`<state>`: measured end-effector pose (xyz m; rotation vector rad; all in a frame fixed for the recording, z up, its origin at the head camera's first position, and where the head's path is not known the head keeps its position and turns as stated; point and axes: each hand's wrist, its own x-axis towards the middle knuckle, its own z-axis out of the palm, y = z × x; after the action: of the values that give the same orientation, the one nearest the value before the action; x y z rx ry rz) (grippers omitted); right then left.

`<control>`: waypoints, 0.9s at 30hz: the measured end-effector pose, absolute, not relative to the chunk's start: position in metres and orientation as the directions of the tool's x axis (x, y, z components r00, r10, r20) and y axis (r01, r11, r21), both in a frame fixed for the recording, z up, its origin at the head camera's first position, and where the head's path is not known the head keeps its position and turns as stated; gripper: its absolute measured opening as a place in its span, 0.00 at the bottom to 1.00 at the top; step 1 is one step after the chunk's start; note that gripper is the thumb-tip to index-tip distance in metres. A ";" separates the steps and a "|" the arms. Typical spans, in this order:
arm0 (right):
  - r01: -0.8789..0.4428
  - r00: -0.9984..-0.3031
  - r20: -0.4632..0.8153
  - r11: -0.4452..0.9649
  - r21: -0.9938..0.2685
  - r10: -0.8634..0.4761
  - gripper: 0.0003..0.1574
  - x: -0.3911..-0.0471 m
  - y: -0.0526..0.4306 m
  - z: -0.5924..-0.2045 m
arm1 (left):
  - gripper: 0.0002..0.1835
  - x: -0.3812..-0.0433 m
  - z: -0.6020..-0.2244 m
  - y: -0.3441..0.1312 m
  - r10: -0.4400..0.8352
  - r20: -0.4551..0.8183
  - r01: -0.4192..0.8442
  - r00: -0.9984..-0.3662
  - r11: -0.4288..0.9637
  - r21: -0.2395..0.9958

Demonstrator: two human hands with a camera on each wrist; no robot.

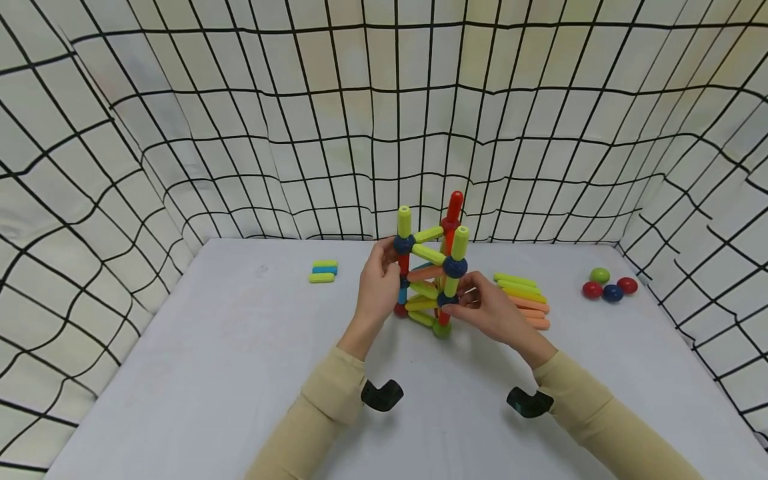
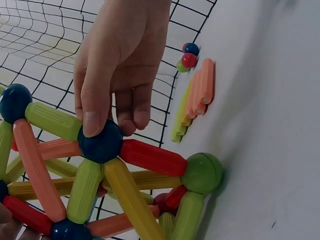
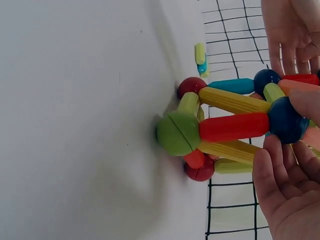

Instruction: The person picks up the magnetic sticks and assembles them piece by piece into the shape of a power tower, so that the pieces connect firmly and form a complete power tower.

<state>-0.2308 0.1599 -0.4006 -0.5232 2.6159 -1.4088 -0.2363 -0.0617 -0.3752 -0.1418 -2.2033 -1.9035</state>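
A tower of magnetic sticks and balls (image 1: 428,253) stands on the white table, with coloured sticks joined at blue, red and green balls. My left hand (image 1: 379,283) grips its left side near the upper blue ball (image 1: 404,244) and red stick. On the right side, my right hand (image 1: 489,313) pinches a lower blue ball (image 2: 100,144) between thumb and fingers. Under that ball, a red stick (image 3: 234,126) runs down to a green ball (image 3: 178,133) at the table. Light green sticks (image 1: 460,241) and a red stick (image 1: 455,203) point up at the top.
Three short sticks (image 1: 323,278), green and blue, lie to the left. Several yellow-green, yellow and orange sticks (image 1: 523,291) lie beside the right hand. Farther right sit loose balls (image 1: 613,293) in red, blue and green. Black netting (image 1: 396,90) over white cloth borders the table.
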 end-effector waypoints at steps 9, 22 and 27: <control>-0.195 -0.963 0.055 0.546 -0.815 -0.262 0.27 -0.245 0.174 -0.397 | 0.23 -0.219 -0.380 -0.059 -0.020 0.272 0.267 -0.962 0.138 0.954; -0.165 -0.974 0.065 0.480 -0.862 -0.217 0.25 -0.258 0.180 -0.396 | 0.17 -0.187 -0.383 -0.040 0.174 0.478 0.507 -0.861 0.220 0.834; -0.126 -0.978 0.036 0.444 -0.887 -0.205 0.30 -0.254 0.192 -0.395 | 0.10 -0.199 -0.381 -0.048 0.003 0.569 0.550 -0.822 0.262 0.793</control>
<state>-0.2537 0.1917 -0.3952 -0.2996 2.6035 -1.5894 -0.1995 -0.0477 -0.3809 -0.5001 -2.0804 -1.5893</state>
